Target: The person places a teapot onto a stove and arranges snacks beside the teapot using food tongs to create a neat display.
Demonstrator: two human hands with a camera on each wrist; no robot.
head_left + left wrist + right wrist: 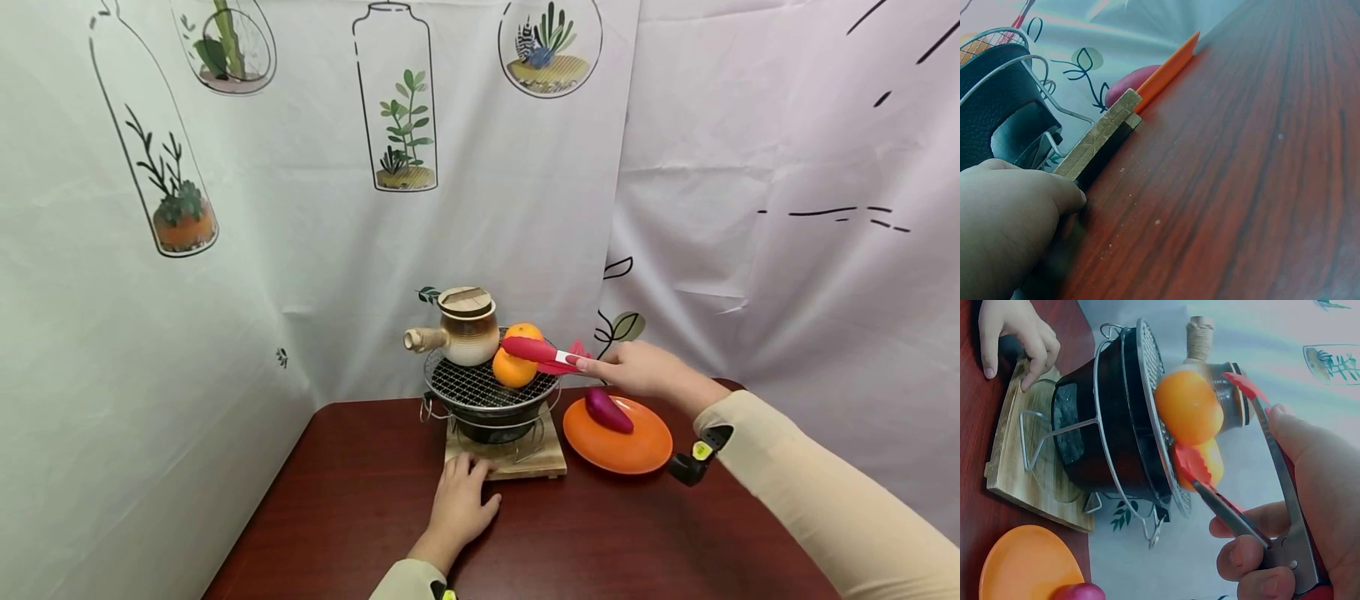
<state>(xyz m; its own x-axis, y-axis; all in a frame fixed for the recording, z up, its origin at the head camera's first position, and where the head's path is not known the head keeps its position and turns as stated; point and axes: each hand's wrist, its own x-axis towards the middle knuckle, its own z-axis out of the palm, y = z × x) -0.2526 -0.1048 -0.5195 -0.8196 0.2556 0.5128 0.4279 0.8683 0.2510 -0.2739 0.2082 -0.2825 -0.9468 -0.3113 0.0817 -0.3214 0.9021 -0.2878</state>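
My right hand [651, 368] grips a pair of metal tongs with red tips [531, 348] over the grill. In the right wrist view the tongs' arms are spread, one red tip [1192, 464] against or just in front of an orange; contact is unclear. Two oranges, a front one [513, 371] and a rear one [523, 331], sit on the wire grate [461, 385] of a round black tabletop grill [1082, 437]. My left hand [459, 507] rests its fingers on the front edge of the wooden board [553, 454] under the grill, thumb beside it.
A clay pot [471, 337] with a wooden lid and side handle stands on the grate's left part. Right of the board, an orange plate [648, 442] holds a purple elongated vegetable [609, 412]. A printed white curtain [480, 233] hangs behind the dark red table [337, 500].
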